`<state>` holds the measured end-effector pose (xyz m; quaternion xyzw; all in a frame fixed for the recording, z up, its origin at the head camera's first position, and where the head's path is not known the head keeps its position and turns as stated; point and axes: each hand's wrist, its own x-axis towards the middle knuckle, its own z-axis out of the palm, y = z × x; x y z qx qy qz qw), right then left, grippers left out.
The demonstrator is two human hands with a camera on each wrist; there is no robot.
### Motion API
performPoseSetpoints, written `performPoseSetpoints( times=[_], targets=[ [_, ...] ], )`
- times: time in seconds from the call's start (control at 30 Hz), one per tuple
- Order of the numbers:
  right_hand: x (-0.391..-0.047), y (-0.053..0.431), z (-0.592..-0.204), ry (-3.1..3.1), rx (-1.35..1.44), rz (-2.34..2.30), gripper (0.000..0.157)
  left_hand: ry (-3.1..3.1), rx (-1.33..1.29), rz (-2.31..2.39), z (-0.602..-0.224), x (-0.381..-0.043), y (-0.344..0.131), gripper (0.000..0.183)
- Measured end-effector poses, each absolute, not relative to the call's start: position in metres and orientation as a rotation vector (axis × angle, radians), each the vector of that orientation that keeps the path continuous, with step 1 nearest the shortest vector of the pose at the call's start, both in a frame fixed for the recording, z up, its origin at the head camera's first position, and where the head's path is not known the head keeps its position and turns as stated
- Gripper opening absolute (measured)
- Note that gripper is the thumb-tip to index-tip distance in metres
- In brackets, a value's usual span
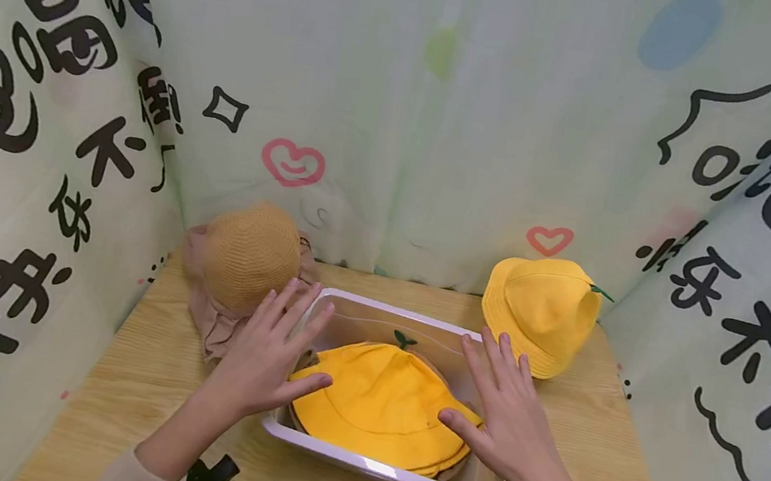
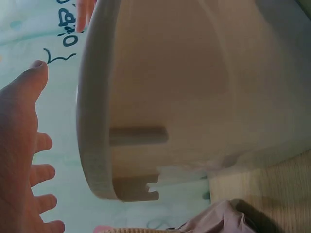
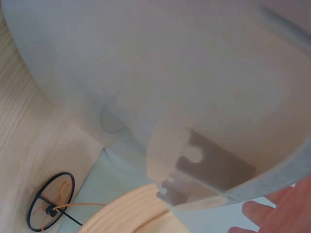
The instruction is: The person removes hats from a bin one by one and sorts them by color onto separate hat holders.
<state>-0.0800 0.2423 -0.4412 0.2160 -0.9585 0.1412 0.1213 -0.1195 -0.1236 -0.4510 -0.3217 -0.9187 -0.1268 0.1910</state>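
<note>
A translucent tub with a pale lilac rim (image 1: 327, 448) stands on the table and holds a yellow brimmed hat (image 1: 384, 405) with a green sprout on its crown. Brownish edges of other things show under that hat. My left hand (image 1: 269, 352) hovers by the tub's left side, fingers spread; in the left wrist view it is apart from the tub wall (image 2: 170, 87). On the opposite side, my right hand (image 1: 505, 409) is also spread, above the right rim. Neither hand holds anything. Whether the right hand touches the rim, I cannot tell.
Behind the tub at left sits a woven straw hat (image 1: 253, 255) with pinkish cloth (image 1: 208, 318). A second yellow hat (image 1: 541, 312) lies at back right. Printed curtains (image 1: 403, 112) enclose the wooden table (image 1: 590, 467) at the back and both sides.
</note>
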Motion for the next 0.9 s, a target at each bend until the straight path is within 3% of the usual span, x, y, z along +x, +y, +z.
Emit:
performPoseSetpoints(
  times=[0.9],
  targets=[
    [-0.069, 0.251, -0.477, -2.864, 0.596, 0.575, 0.092, -2.650, -0.958, -0.526, -0.489, -0.089, -0.115, 0.086]
  ],
)
